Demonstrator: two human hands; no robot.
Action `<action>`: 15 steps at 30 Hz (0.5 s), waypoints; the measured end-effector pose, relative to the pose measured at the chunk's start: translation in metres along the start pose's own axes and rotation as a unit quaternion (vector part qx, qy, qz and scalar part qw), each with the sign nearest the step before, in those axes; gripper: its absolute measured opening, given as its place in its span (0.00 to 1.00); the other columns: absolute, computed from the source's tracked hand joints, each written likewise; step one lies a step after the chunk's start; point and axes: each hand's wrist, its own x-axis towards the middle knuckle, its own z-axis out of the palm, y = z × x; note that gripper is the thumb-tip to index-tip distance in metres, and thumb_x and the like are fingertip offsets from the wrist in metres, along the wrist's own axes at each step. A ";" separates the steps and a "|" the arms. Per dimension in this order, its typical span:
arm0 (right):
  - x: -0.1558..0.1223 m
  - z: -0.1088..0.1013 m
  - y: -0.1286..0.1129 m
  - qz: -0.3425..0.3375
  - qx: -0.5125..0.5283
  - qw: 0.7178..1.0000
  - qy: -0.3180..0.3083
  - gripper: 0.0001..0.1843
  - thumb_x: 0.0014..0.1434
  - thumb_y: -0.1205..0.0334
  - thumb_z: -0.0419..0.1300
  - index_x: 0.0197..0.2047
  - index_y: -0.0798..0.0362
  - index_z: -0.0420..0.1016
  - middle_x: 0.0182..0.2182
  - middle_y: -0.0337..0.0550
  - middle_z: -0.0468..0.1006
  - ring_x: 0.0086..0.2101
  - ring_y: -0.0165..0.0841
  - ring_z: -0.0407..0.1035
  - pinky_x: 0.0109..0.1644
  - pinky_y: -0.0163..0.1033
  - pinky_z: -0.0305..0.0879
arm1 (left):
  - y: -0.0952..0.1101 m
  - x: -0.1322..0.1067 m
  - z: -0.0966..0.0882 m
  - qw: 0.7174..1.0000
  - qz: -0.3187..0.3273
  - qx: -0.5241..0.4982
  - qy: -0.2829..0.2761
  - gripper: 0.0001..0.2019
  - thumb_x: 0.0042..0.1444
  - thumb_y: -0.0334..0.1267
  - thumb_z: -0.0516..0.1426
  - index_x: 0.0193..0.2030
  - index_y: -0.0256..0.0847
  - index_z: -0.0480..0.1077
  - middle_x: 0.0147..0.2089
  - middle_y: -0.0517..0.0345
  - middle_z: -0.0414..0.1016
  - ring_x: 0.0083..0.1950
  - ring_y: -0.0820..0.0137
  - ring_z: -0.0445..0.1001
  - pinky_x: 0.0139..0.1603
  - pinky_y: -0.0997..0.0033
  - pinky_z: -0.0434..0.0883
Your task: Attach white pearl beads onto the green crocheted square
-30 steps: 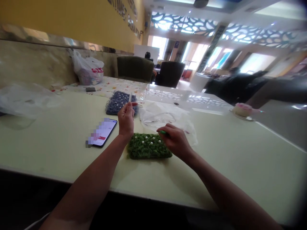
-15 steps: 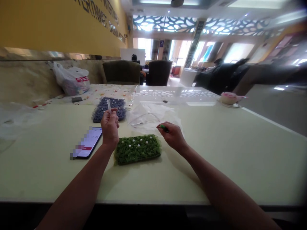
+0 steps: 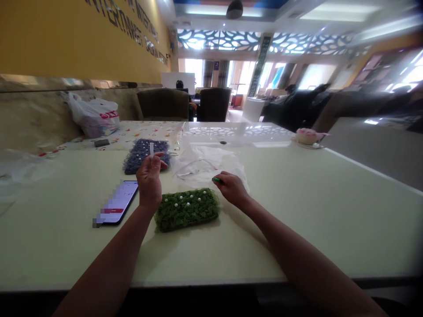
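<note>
My left hand (image 3: 150, 180) is raised near the blue ruffled piece and grips a translucent white stick (image 3: 152, 149), pinched upright by thumb and fingers. My right hand (image 3: 231, 187) is closed around a small green object (image 3: 216, 179); only its green end shows, so its kind is unclear. Between and below both hands lies a green ruffled, purse-like piece (image 3: 187, 213) dotted with white beads. Behind my left hand is a similar blue-grey ruffled piece (image 3: 137, 160) with white beads, partly covered by the hand.
A phone (image 3: 119, 204) with a lit screen lies left of my left forearm. Crumpled white sheeting (image 3: 214, 160) is spread beyond the green piece. Further off are a plastic bag (image 3: 95, 116), a small grey block (image 3: 102, 142) and a pink-and-white cup (image 3: 307, 136) on a saucer.
The camera view has shifted slightly. The white stick, tilted before, now stands more upright in my left hand, whose fingers have loosened a little. My right hand keeps its hold on the green object.
</note>
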 end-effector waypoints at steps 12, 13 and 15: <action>0.060 0.022 0.005 0.026 -0.056 0.994 -0.092 0.10 0.62 0.62 0.59 0.40 0.52 0.82 0.34 0.46 0.81 0.36 0.36 0.72 0.40 0.36 0.61 | 0.022 -0.006 0.002 0.990 -0.019 -0.053 -0.130 0.15 0.60 0.48 0.57 0.40 0.40 0.79 0.27 0.57 0.69 0.30 0.74 0.66 0.36 0.76 0.66; 0.067 0.026 0.006 0.033 -0.060 0.993 -0.094 0.10 0.62 0.62 0.58 0.41 0.52 0.82 0.34 0.46 0.82 0.37 0.37 0.72 0.41 0.36 0.62 | 0.023 -0.007 0.002 0.980 -0.042 -0.072 -0.181 0.16 0.60 0.49 0.56 0.40 0.39 0.79 0.26 0.57 0.69 0.29 0.73 0.66 0.36 0.75 0.67; 0.080 0.033 0.008 0.039 -0.063 0.992 -0.100 0.10 0.62 0.61 0.59 0.43 0.51 0.81 0.36 0.45 0.82 0.39 0.37 0.72 0.42 0.36 0.63 | 0.023 -0.010 0.003 0.952 -0.105 -0.116 -0.265 0.19 0.60 0.51 0.56 0.40 0.37 0.79 0.27 0.54 0.72 0.32 0.70 0.70 0.41 0.71 0.70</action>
